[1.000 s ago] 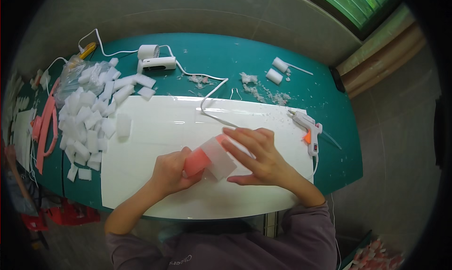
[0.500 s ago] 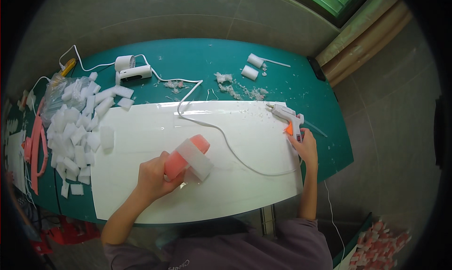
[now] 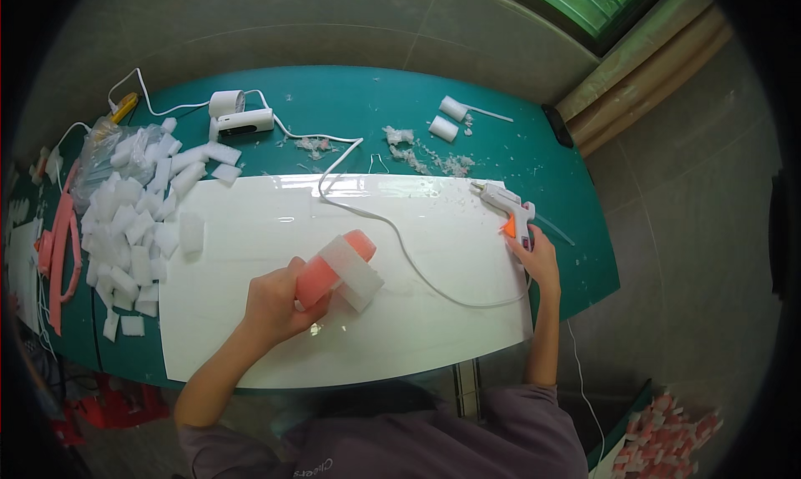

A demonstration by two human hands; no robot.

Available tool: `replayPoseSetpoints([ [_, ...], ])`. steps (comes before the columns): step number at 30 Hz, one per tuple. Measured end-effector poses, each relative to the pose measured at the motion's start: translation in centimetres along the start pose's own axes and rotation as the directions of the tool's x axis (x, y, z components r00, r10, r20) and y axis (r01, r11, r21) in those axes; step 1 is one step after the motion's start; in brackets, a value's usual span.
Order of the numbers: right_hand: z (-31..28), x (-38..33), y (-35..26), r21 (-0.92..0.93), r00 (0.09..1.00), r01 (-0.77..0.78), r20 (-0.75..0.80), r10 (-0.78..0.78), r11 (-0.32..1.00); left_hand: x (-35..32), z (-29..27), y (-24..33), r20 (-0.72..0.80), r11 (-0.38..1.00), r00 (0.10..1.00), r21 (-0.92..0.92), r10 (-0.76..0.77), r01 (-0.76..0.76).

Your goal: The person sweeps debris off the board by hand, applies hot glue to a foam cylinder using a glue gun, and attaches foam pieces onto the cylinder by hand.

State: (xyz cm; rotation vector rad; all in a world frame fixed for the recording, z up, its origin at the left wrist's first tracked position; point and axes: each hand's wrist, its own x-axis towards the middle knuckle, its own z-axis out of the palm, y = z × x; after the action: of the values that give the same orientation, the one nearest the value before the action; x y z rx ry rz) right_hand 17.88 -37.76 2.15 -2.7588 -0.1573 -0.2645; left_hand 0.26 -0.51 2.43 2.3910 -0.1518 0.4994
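Observation:
My left hand (image 3: 279, 304) is closed around a pink foam piece (image 3: 317, 280), held tilted above the white board. A whitish foam block (image 3: 354, 276) lies crosswise against the pink piece, and its lower end sticks out past it. At the board's right edge, my right hand (image 3: 540, 258) has its fingers closed on the handle of a white hot glue gun (image 3: 504, 202) with an orange trigger. The gun's nozzle points up and left, away from the foam.
A white board (image 3: 242, 345) covers the middle of the green table (image 3: 350, 91). White foam blocks (image 3: 121, 229) are heaped at left beside pink strips (image 3: 57, 262). A white cord (image 3: 400, 237) crosses the board. Glue scraps (image 3: 409, 158) lie behind it; pink-and-white pieces (image 3: 667, 437) are piled lower right.
My left hand and the foam have shifted slightly right, while the board appears a little higher in view. My right hand stays at the glue gun's handle.

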Motion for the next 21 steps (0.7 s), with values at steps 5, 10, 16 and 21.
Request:
replayPoseSetpoints([
  [5,-1.7,-2.5,-6.7,0.077,0.947,0.243,-0.236,-0.219,0.967,-0.3,-0.1,-0.9,0.0,0.999,0.999,-0.009,-0.044,0.044],
  [10,-2.1,-3.4,-12.3,0.695,0.839,0.357,0.055,-0.541,0.625,0.9,-1.6,-0.7,0.046,0.981,0.986,-0.105,-0.159,0.163],
  [16,-1.7,-3.6,-17.1,0.905,0.647,-0.127,0.387,-0.658,0.407,2.2,-3.9,2.5,0.385,0.652,0.868,-0.577,-0.313,0.491],
  [21,-2.0,-4.1,-16.5,0.842,0.613,-0.387,0.54,-0.577,0.377,3.3,-2.1,4.3,0.516,0.622,0.817,-0.559,-0.257,0.549],
])
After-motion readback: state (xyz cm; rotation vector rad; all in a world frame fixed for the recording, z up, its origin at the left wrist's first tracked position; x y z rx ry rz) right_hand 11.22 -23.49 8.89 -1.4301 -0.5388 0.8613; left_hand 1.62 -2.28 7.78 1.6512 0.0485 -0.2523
